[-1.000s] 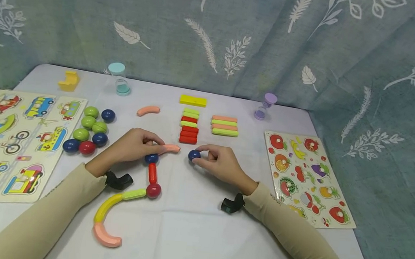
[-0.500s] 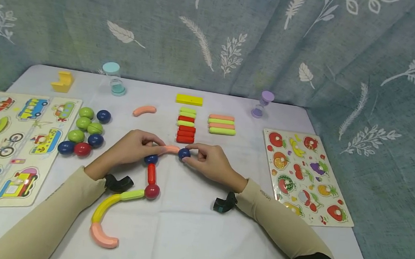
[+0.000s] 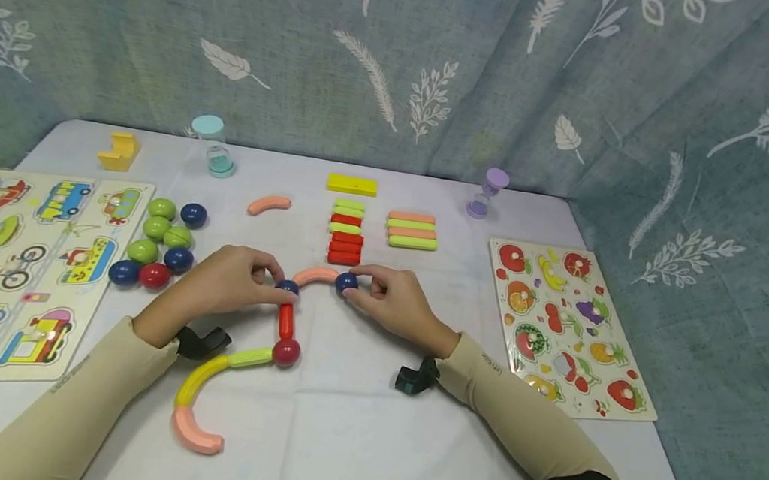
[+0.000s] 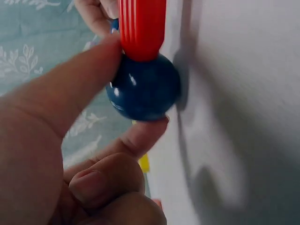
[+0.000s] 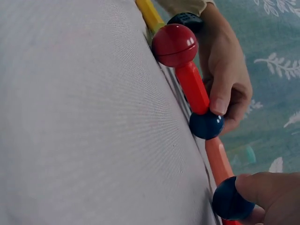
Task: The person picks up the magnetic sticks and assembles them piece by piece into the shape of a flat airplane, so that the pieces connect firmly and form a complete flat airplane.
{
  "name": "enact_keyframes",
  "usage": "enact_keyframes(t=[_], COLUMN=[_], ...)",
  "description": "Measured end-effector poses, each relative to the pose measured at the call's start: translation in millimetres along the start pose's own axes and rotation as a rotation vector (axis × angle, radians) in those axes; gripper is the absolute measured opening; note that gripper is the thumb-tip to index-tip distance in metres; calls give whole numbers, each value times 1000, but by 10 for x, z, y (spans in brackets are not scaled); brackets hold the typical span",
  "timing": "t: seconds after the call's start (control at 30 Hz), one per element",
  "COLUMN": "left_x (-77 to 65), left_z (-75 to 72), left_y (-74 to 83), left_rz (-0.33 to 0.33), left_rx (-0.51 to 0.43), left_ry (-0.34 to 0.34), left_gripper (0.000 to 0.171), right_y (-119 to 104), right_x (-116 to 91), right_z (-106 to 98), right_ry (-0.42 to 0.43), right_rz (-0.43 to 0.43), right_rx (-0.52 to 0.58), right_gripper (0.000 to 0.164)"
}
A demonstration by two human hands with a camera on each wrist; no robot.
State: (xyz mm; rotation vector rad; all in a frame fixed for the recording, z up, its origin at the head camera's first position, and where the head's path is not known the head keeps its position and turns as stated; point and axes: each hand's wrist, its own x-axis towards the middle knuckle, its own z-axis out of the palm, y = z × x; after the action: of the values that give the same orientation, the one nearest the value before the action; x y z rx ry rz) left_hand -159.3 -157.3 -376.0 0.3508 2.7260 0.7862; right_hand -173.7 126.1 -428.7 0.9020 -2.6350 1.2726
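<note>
With thumb and finger, my left hand (image 3: 232, 284) pinches a blue ball (image 4: 145, 89) at the top of a red stick (image 3: 286, 323). A curved pink stick (image 3: 316, 275) runs from that ball to a second blue ball (image 5: 229, 199), which my right hand (image 3: 396, 303) pinches. Below the red stick sits a red ball (image 3: 286, 352). From it a light green stick (image 3: 250, 357), a curved yellow stick (image 3: 199, 380) and another curved pink stick (image 3: 194, 433) continue in a chain on the white tablecloth.
Loose green, blue and red balls (image 3: 156, 228) lie beside a vehicle puzzle board (image 3: 43, 266) at left. Short sticks (image 3: 345, 237) are stacked behind the hands. A fruit puzzle board (image 3: 570, 330) lies at right. Two sand timers (image 3: 220, 155) and a yellow block (image 3: 352, 185) stand farther back.
The right hand has brought its blue ball leftward against the end of the curved pink stick. The left hand has shifted from that stick to the blue ball at its other end.
</note>
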Motion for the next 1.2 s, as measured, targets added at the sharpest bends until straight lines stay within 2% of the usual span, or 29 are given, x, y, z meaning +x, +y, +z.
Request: enact_keyframes(t=[0.17,0.3,0.5,0.77,0.87,0.93,1.0,1.13,1.2], left_x=[58,125,159,98,65,-13,-152,-538,-710], left_z=[-93,-164,-138,-77,-51,-49,-65,-108,-113], left_y=[58,94,142,44,40,56,78,86,78], left_rz=[59,94,71,66,53,30,12,1,-6], left_rx=[41,65,50,-31,-29,0,53,159,189], left_ry=[-25,-59,-63,-79,-65,-44,-16,12,-9], left_gripper=[40,41,43,39,42,45,48,51,53], right_y=[9,22,42,53,67,74,68,53,46], right_x=[-16,-27,-4,-5,-8,-11,-14,-8,-2], right_z=[-26,-51,-64,-69,-72,-68,-67,-74,-90], right_ry=[-43,-50,18,60,67,56,45,29,18], right_rz=[-23,-54,-34,-15,0,10,14,11,9], right_rx=[23,22,-5,-54,-65,-60,-53,-47,-47], right_gripper=[30,28,33,33,32,32,32,33,34])
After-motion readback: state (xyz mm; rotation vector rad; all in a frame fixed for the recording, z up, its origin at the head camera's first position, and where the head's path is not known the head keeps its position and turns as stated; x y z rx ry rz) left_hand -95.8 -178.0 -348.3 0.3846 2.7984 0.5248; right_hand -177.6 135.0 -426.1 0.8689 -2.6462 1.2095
